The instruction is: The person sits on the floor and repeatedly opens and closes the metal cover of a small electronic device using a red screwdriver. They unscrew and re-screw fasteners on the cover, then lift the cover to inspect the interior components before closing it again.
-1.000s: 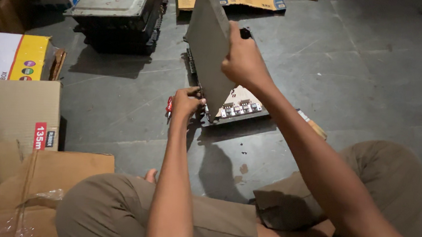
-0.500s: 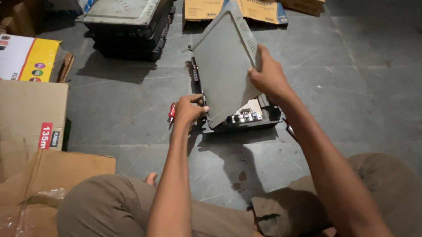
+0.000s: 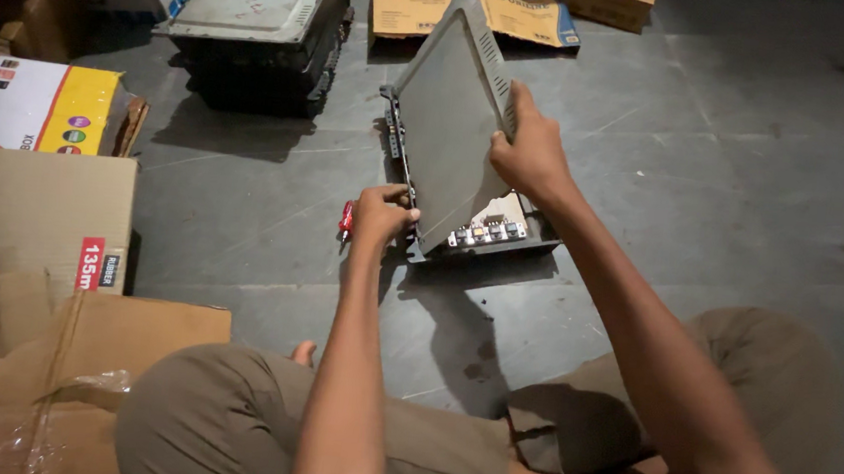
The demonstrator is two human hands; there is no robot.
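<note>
Cover (image 3: 450, 139) tilted (grey), right hand (image 3: 529, 155) gripping

Grey metal cover (image 3: 450, 139), perforated edge. Red screwdriver handle (image 3: 345, 221) just left of it. Yellow-white box (image 3: 51, 108) far left of cover; brown cartons (image 3: 51, 228) below that. Dark grey floor (image 3: 751, 143). Khaki trousers (image 3: 227, 422).

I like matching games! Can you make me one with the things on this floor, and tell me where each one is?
Things:
1. grey metal cover
2. red screwdriver
3. yellow and white box
4. right hand

Places:
A. far left, by the cardboard
B. gripping the cover's right edge
C. tilted up over the dark chassis
D. on the floor beside the left hand

Pairs: 1-C, 2-D, 3-A, 4-B
</note>
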